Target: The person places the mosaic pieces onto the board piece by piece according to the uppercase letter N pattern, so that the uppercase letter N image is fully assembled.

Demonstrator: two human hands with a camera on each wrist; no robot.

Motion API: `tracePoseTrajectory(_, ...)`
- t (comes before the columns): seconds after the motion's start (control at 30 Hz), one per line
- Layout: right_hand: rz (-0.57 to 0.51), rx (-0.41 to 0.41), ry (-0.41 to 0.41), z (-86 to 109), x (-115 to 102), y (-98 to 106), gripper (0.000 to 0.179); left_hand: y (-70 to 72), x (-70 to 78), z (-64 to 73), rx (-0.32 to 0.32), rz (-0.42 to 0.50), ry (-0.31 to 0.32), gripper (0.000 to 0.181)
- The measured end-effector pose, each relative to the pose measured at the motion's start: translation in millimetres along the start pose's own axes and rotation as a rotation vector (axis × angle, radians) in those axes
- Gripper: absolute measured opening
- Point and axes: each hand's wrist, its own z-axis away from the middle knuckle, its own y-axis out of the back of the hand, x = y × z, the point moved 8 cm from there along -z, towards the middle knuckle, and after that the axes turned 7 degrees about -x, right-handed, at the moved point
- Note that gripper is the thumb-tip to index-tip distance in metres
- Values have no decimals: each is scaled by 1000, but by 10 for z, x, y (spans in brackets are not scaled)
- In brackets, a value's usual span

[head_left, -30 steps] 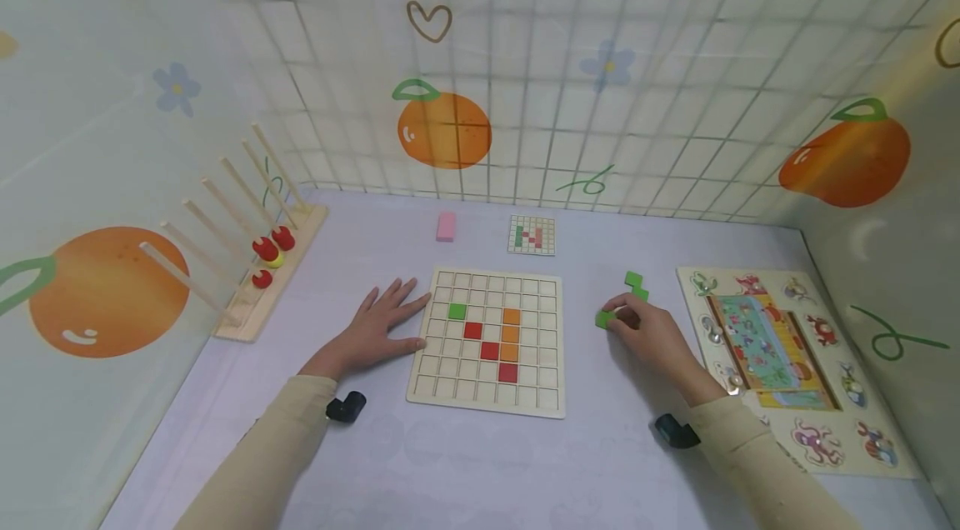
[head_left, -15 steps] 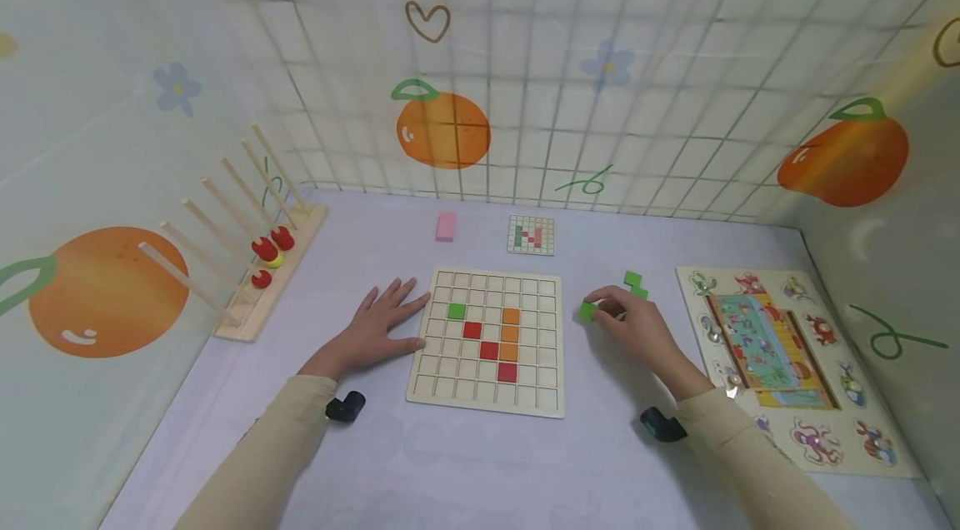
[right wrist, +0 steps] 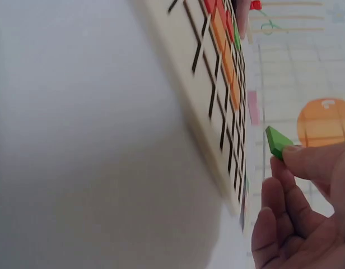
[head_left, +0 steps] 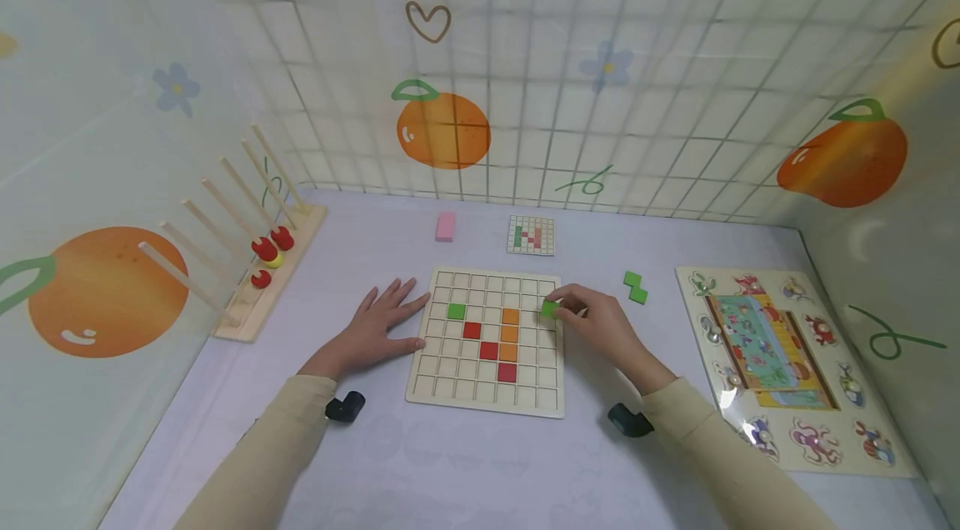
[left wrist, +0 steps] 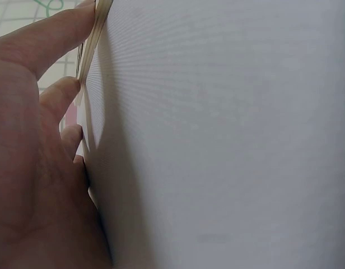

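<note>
While my right hand (head_left: 598,326) pinches a green tile (head_left: 550,309) over the right edge of the grid board (head_left: 447,392), my left hand (head_left: 375,322), fingers spread, touches its left edge; I'd square the tile flat before releasing.

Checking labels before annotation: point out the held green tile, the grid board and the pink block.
Held green tile (right wrist: 278,142): right wrist view, on its exposed end.
Grid board (head_left: 470,350): head view, on a bare cell near its middle.
Pink block (head_left: 446,227): head view, mid-surface.
</note>
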Motion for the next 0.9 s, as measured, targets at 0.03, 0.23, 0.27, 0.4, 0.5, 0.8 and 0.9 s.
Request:
tracePoseTrajectory(0.03,-8,-6,6,-7,-34,-27,20,0,0,-1,1,0,-2,83)
tracePoseTrajectory(0.23,-52,-35,42,-68,-215,-197,21,-7,-7,-5,2,3,-3,83)
tracePoseTrajectory(0.27,-54,-40,48,-80,-243,-227,21,-8,-9,-5,1,6,-3,83)
tracePoseTrajectory(0.4,-57,-62,67,-127,-349,-347,20,-8,-11,-4,2,14,-6,83)
tracePoseTrajectory(0.5,-53,-73,90,-164,-421,-439,19,-8,-11,-3,1,16,-6,84)
tracePoseTrajectory(0.8,-50,-120,165,-241,-651,-701,18,5,7,3,-2,16,-7,83)
tracePoseTrajectory(0.9,-23,-128,201,-252,-733,-777,17,6,13,4,-5,15,-7,83)
